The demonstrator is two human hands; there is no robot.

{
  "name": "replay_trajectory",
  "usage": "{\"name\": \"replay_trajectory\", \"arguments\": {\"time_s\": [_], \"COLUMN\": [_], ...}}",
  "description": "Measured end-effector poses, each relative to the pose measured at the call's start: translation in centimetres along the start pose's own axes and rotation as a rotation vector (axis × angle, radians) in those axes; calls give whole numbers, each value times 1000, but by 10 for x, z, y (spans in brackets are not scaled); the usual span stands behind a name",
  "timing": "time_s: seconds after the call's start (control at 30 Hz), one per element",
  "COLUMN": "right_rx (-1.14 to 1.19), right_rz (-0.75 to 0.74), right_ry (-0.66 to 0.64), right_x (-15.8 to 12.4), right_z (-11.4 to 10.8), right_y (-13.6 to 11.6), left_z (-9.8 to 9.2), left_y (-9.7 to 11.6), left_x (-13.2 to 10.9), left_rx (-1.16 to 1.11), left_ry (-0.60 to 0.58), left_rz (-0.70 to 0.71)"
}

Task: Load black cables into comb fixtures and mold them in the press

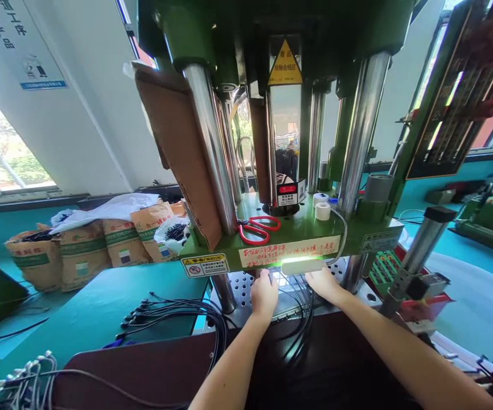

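Both my hands reach under the green press [289, 239], over a metal mould plate [287, 304] laid with black cables [300, 299]. My left hand [264, 294] rests on the plate's left side, fingers curled down onto it. My right hand [323, 283] lies on the right side, fingers pushed forward under the green platen, where they are hidden. A small lamp [304, 265] glows just above the hands. Whether either hand grips a cable cannot be made out.
Red scissors [258, 227] and two tape rolls [322, 210] sit on the platen. Chrome columns [210, 142] flank the opening. A bundle of black cables [165, 313] lies at left, paper sacks [88, 245] beyond. White-plug cables [24, 376] lie near left. A silver cylinder [421, 250] stands at right.
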State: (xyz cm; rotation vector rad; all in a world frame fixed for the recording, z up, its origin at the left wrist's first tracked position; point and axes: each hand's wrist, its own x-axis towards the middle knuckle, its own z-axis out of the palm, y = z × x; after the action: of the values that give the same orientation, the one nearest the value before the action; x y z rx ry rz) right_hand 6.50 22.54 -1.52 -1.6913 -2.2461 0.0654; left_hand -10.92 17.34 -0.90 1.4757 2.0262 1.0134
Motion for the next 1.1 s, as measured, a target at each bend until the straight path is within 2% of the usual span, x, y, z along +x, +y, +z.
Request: {"name": "replay_trajectory", "arguments": {"time_s": [0.13, 0.33, 0.47, 0.57, 0.9, 1.1], "right_rx": [-53, -106, -124, -125, -127, -94], "right_rz": [-4, -34, -76, -90, -46, -75], "right_ry": [-12, -54, -55, -54, -40, -29], "right_x": [-2, 0, 1, 1, 7, 12], "right_z": [3, -12, -24, -24, -3, -7], "right_y": [-4, -12, -24, -30, -32, -29], "left_z": [1, -1, -6, -3, 13, 10], "left_y": [1, 7, 21, 29, 14, 25], "left_x": [2, 11, 12, 8, 11, 11], "left_rx": [291, 474, 503, 510, 517, 469], "left_ry": [4, 13, 20, 26, 65, 95], "left_rz": [86, 104, 148, 213, 263, 245]}}
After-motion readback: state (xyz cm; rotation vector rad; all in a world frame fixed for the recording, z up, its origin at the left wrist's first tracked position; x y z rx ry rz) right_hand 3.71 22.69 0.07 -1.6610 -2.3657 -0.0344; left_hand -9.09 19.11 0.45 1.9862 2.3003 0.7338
